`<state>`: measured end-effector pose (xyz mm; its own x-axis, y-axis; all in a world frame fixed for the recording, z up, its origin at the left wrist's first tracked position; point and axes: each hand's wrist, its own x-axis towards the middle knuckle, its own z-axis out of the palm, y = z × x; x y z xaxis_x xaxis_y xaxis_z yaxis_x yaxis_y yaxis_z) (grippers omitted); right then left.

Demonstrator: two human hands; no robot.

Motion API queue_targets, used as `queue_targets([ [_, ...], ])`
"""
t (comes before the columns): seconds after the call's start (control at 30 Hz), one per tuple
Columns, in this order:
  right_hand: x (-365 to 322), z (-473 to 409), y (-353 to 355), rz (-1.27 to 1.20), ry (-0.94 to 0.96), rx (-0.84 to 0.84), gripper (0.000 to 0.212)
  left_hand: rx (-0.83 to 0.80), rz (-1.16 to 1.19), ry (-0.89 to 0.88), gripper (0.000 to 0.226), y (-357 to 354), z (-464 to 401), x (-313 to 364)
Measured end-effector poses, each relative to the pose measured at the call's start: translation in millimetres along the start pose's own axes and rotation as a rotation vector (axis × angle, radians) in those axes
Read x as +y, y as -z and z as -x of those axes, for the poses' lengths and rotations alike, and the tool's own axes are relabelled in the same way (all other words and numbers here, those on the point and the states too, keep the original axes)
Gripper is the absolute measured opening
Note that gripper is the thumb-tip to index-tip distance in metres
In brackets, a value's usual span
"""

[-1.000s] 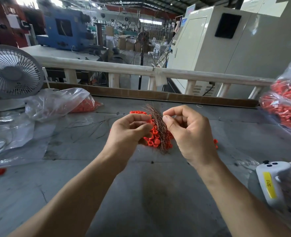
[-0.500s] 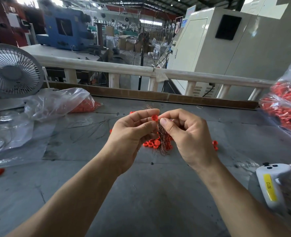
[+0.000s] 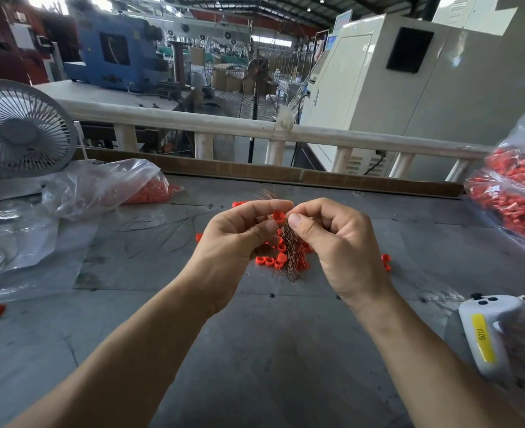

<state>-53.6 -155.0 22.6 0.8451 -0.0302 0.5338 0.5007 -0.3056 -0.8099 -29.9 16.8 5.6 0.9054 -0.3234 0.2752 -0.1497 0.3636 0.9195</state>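
Left hand: the left hand (image 3: 233, 239) has its fingers curled. Its thumb and fingertips pinch a small round red plastic cap (image 3: 279, 216).
Right hand: the right hand (image 3: 338, 242) is curled too. Its thumb and first finger squeeze together on a bunch of thin brown copper wires (image 3: 289, 242), touching the cap.
Where the cap is: up in the air between both hands, above a heap of loose red caps (image 3: 275, 261) on the flat grey table (image 3: 255, 350).
Why held so: I think the cap is going onto a wire. Tiny parts need fingertips close together, so both hands meet at one spot, near the heap for the next cap.
Which way the wires point: the bunch is long up and down. The top leans away and left behind the fingers. The bottom tips point down at the table.
Cap's open side: too small to tell.
Nearby: a clear plastic bag of red caps (image 3: 514, 205) waits at the right.
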Motion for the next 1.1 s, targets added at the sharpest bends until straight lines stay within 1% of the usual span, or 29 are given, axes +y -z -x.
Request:
queue_targets([
  [0.13, 0.8, -0.3, -0.1, -0.004, -0.013, -0.003, 0.009, -0.009, -0.043, -0.004, 0.028, 1.5, -0.5, -0.3],
  [0.4, 2.2, -0.3, -0.4, 0.04, -0.001, -0.002, 0.009, 0.042, -0.061, -0.018, 0.023, -0.5, 0.4, 0.0],
  [0.67, 0.8, 0.4, -1.7, 0.042, 0.001, 0.041, 0.011, 0.06, -0.084, -0.042, 0.022, -2.4, 0.2, 0.8],
  [0.93, -0.5, 1.5, -0.7, 0.084, 0.006, 0.005, 0.018, 0.087, -0.081, -0.022, 0.023, -1.5, 0.3, 1.6],
  [1.1, -0.7, 0.9, 0.4, 0.104, 0.009, 0.015, 0.017, 0.084, -0.053, 0.004, 0.024, -1.0, 1.1, 3.1],
])
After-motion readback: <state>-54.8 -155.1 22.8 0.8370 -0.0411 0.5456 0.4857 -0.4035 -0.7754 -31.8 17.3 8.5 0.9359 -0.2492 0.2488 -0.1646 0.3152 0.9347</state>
